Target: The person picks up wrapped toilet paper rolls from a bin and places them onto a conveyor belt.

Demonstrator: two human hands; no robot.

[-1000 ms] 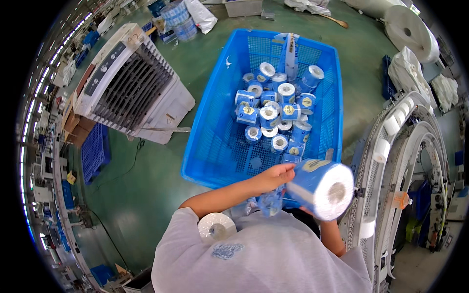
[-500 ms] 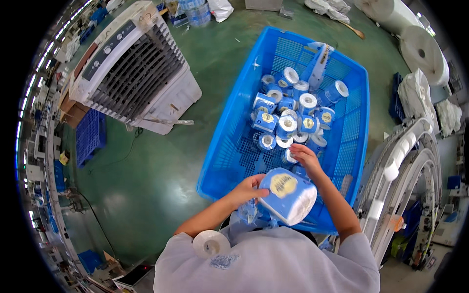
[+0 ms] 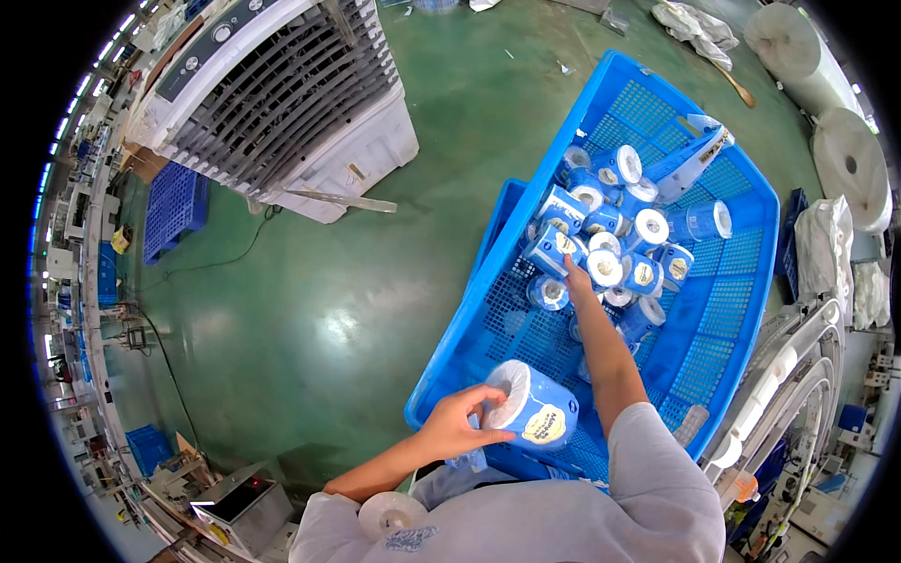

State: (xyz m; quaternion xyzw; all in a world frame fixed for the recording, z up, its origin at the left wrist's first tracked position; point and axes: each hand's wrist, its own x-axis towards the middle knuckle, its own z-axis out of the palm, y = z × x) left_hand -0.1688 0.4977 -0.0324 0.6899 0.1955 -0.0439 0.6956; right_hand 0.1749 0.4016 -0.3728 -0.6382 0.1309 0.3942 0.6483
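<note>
Head view: the left hand [image 3: 457, 427], lower centre of the frame, pinches a large wrapped toilet-paper roll [image 3: 549, 415] at its white end, fingertips by the core, thumb along the lower side. That roll lies on its side at the crate's near end. A light, even hold should spare the thin film; pressing hard on the end could dent the paper. The right hand [image 3: 579, 279] reaches to a blue-wrapped roll [image 3: 552, 250] at the left of the pile; whether its fingers close around anything, I cannot tell. Neighbouring rolls crowd close, so a straight upward lift would likely disturb them least.

Edges: the blue mesh crate [image 3: 737, 305] slants through the centre right, its raised rim left of the right forearm. At lower right, the curved white conveyor [image 3: 784, 366] runs near the crate's corner. Room to swing looks widest over the green floor [image 3: 375, 310], centre left, below the air cooler [image 3: 300, 122].
</note>
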